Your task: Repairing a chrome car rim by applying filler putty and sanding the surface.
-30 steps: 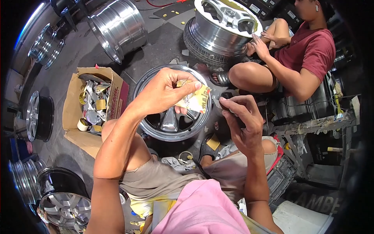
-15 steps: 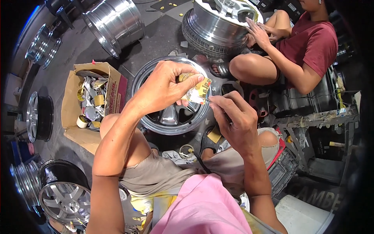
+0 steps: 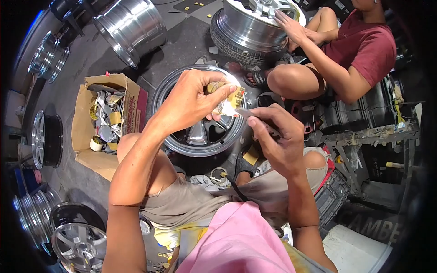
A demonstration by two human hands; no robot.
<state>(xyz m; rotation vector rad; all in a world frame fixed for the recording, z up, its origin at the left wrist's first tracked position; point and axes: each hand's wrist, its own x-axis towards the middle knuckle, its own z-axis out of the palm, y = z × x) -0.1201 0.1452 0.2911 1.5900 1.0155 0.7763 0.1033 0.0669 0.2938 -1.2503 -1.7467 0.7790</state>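
Note:
My left hand is closed on a small yellow printed piece, with the thumb pressed on its face. Whether that piece is a packet or a sheet I cannot tell. My right hand pinches a thin, flat grey piece between thumb and forefinger. Its tip meets or nearly meets the lower right corner of the yellow piece, where a bright glare hides the detail. Beneath both hands lies a wheel rim with a polished lip and dark openings between its spokes, partly covered by my left hand and forearm.
An open cardboard box of scraps and tape rolls stands left of the rim. Across from me, a person in a dark red shirt touches a silver wheel resting on a tyre. More rims stand at the left.
My right hand has shifted slightly, and more of the thin grey piece shows against the yellow piece. The other person's hand has moved left along the wheel. The view has shifted a little.

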